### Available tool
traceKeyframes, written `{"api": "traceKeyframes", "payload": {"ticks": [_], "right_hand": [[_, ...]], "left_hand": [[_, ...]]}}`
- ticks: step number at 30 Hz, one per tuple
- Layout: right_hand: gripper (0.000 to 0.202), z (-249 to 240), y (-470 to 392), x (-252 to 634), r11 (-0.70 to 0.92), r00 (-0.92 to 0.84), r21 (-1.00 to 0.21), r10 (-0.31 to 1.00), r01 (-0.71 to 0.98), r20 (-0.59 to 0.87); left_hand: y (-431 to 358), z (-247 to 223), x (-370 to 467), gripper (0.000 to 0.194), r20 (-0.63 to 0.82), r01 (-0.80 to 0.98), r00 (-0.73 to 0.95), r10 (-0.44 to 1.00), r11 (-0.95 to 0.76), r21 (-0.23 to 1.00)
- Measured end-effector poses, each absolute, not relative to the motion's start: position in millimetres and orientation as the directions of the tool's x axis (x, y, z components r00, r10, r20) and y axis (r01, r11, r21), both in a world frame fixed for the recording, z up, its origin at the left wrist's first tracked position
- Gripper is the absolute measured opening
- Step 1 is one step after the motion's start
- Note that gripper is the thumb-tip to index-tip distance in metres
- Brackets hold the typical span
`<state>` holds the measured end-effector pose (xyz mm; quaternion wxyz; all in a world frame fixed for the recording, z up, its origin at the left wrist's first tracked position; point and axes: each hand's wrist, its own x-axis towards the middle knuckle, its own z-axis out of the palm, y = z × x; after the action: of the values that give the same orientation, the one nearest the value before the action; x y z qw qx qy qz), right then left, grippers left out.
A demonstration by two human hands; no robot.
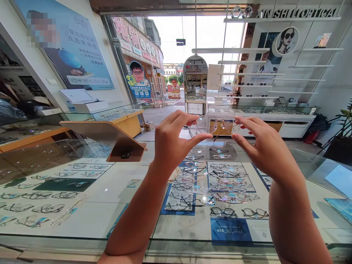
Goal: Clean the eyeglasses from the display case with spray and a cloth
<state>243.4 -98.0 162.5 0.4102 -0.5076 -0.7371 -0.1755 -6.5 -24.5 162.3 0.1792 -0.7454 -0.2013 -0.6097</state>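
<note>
A pair of thin-rimmed eyeglasses [219, 126] is held up above the glass display counter, level with the far side of the shop. My left hand [176, 134] holds its left rim between thumb and fingers. At its right rim is my right hand [254, 141], thumb and fingers closed on the edge. The lenses are clear, and a folded temple shows between them. Below, under the counter's glass, rows of spectacles [222, 212] lie on white and blue boards.
A brown tilted stand [110, 141] rests on the counter [126, 212] to the left. Ahead stand an arched mirror [195, 84], a white display cabinet [294, 126] and hanging shelves [247, 74]. A potted plant [341, 135] is at far right.
</note>
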Motion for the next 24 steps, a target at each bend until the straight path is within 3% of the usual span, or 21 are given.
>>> {"api": "traceKeyframes", "payload": {"ticks": [13,24], "right_hand": [[0.044,165,-101,243,0.434,-0.097,-0.184,0.549,0.882,0.83],[0.044,166,-100,244,0.503,-0.087,-0.176,0.457,0.846,0.885]], "left_hand": [[-19,161,-10,0.045,0.98,0.509,0.17,0.1,-0.861,-0.001],[-11,161,-13,0.043,0.959,0.455,0.16,0.234,-0.88,0.139]]}}
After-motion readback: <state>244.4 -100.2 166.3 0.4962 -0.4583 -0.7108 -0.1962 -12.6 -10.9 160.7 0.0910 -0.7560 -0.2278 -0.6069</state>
